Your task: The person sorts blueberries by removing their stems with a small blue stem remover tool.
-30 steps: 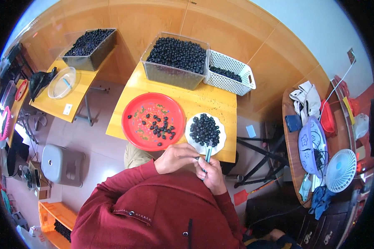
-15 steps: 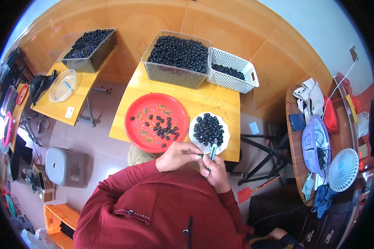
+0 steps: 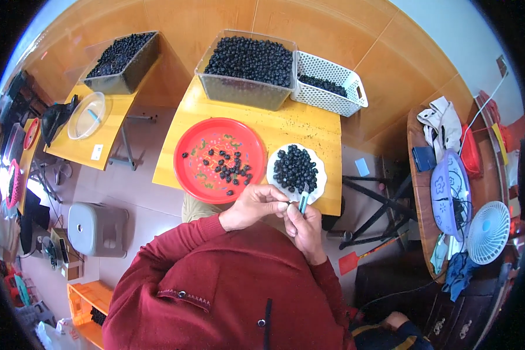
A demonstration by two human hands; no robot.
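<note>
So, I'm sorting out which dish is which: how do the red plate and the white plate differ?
The red plate is larger and flat, with a few dark berries scattered apart; the white plate is smaller and carries a dense heap. The red plate lies to the left; the white plate sits right, nearest the right hand holding a small teal tool. Both sit on the yellow table.

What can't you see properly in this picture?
Head view only:
- What the left hand pinches: too small, hidden by its fingers.
- The teal tool in the right hand: its tip is too small to tell.
- The clear tub of dark berries: its depth is hidden by the top layer.
</note>
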